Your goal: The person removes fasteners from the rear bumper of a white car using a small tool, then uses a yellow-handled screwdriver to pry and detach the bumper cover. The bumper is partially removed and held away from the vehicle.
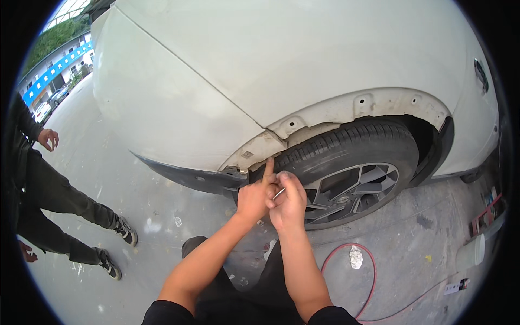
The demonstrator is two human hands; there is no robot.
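Both of my hands meet low at the wheel arch of a white car [189,97], in front of the tyre [336,149]. My left hand [253,200] has its index finger stretched upward, the tip at the arch's lower edge beside the dark bumper trim [187,176]. Its other fingers are bent and partly hidden by my right hand [290,203]. Pinched in the right fingers is a thin metal rod [278,193]; its full length and kind do not show. Along the bare arch flange [325,116] are several small holes.
To the left stands another person in dark clothes [70,189], hands hanging loosely. A red hose [374,271] curls on the floor at right, around crumpled white paper [355,257]. A whitish bucket [470,253] is at the far right. Parked cars [57,97] and a building lie beyond.
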